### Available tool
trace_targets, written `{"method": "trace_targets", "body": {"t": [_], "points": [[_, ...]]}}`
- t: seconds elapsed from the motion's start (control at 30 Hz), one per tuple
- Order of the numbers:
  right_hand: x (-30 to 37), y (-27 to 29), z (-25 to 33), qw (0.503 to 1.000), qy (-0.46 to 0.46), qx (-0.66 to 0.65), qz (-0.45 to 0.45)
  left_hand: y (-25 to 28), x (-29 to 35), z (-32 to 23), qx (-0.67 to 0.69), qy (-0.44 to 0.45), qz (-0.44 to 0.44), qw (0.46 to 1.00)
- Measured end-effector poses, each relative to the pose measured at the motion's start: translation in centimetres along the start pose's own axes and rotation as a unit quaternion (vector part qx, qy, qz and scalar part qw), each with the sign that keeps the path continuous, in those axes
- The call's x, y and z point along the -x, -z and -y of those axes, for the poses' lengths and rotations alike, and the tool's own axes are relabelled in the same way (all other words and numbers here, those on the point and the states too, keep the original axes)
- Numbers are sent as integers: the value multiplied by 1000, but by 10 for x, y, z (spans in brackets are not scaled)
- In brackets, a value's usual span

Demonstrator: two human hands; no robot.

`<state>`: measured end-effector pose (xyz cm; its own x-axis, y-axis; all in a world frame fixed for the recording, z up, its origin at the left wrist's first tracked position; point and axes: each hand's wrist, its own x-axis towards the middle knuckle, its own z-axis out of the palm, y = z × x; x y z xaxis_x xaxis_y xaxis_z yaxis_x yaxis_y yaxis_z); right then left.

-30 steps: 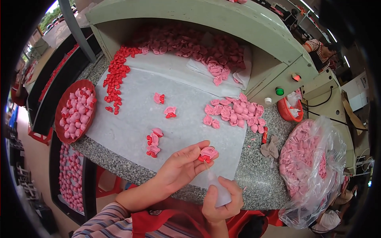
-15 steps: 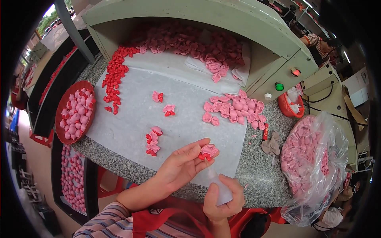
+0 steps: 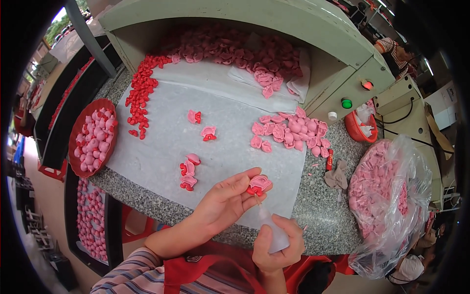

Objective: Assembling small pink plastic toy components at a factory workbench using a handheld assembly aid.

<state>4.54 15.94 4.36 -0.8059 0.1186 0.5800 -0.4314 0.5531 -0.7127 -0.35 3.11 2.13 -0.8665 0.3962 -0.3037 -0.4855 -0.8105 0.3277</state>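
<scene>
- The left hand, right of lower centre in the frame, has its fingers closed on a small pink-and-red piece, thumb on one side and fingertips on the other; the piece's pink hollow faces up and its red part points toward the lower edge.
- The right hand, just below at the lower edge, has its fingers wrapped round a translucent squeeze bottle, tilted with its thin nozzle up toward the red part; the nozzle tip is small and blurred, so I cannot tell whether it touches.
- Both hands are above the near edge of a white sheet on the speckled stone bench.
- Left of the hands, more pink-and-red pieces lie in a short cluster, with two others well apart above it.
- Right of centre on the sheet sits a pile of pink pieces; at upper left, a long heap of red pieces.
- A red bowl of pink and red pieces stands at left.
- At right, a grey cloth lies near a clear plastic bag of pink pieces.
- A pale green metal housing spans the top, with pink pieces inside.
</scene>
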Motion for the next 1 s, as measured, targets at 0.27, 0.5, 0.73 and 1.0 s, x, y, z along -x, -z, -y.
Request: {"method": "trace_targets", "body": {"t": [0.27, 0.5, 0.73, 1.0], "points": [[-1, 0, -2, 1000, 6, -4, 2, -1, -2, 0, -2, 3, -3, 1000], [-3, 0, -1, 1000, 22, 5, 0, 1, -2, 1, -4, 3, 3, 1000], [2, 3, -2, 1000, -5, -4, 4, 1, -2, 3, -6, 4, -2, 1000], [-18, 27, -44, 938, -294, -108, -147, 14, -3, -1, 30, 33, -45, 998]]}}
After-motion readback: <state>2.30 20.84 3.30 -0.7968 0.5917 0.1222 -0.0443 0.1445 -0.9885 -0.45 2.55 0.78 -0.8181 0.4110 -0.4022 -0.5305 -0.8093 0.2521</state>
